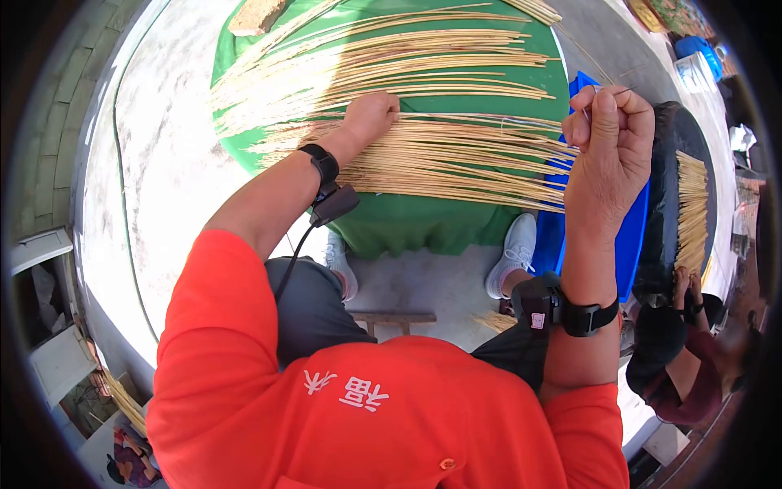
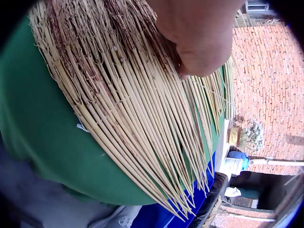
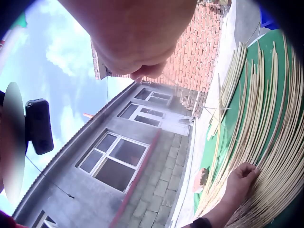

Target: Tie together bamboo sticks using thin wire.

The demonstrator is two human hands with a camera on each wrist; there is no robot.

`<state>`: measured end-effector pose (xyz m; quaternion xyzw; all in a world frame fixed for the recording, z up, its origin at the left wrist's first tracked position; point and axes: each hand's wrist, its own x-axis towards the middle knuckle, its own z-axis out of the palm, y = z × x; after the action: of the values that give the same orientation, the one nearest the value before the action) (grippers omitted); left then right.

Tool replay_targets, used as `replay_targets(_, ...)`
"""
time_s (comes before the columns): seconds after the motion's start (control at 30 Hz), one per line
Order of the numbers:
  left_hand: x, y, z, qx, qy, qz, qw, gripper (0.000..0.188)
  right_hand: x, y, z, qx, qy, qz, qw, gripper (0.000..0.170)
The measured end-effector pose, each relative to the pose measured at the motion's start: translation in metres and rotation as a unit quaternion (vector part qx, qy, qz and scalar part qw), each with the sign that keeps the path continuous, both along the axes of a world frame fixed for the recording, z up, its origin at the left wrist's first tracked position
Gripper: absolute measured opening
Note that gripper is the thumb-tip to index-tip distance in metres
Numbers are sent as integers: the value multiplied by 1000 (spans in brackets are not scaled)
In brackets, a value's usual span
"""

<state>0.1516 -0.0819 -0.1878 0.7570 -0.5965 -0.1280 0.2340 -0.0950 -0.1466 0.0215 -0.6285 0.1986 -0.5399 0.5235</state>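
A row of pale sorghum stalks [image 1: 456, 167] with wispy, reddish heads lies side by side across the near part of a green-covered table [image 1: 423, 224]. My left hand [image 1: 372, 119] is low at the far edge of this row, its thumb and finger pinching a stalk [image 3: 267, 147]. Raised beyond the stalks' thin ends, my right hand [image 1: 609, 138] has its fingers curled and fingertips together, pinching a thin thread [image 2: 209, 90]. The thread stretches from the left hand across the stalks towards the right; its end in the fingers is mostly hidden.
More stalks [image 1: 456, 41] lie in loose groups on the table's far part, with a brick [image 1: 257, 15] at the far left. A blue tub [image 1: 627, 236] stands at the table's right. Another person [image 1: 692, 350] handles a bundle of stalks [image 1: 692, 212] farther right.
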Motion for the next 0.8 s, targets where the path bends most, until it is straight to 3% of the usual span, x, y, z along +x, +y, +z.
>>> replay_targets(0.23,4,-3,-9,9,-1,1,1000,10,1,9,-1,-37,1,8,999,2)
replay_targets(0.33,5,-3,-4,51,27,-1,998,11,-1,7,1,-48,5,-10,999,3)
replay_targets(0.4,11,-3,-6,74,109,-6,991,14,-1,7,0,-37,8,-10,999,3)
replay_targets(0.53,14,-8,-11,111,96,-18,989,17,1,9,0,-12,10,5,1000,4)
replay_targets(0.6,15,-11,-17,123,35,-12,992,18,0,10,0,-14,15,2,1000,4)
replay_targets(0.73,17,-9,-14,107,41,-27,993,22,-1,9,-3,-6,17,-13,1000,4)
replay_targets(0.8,14,-1,6,141,175,-53,973,26,-3,8,-1,5,23,-25,999,5)
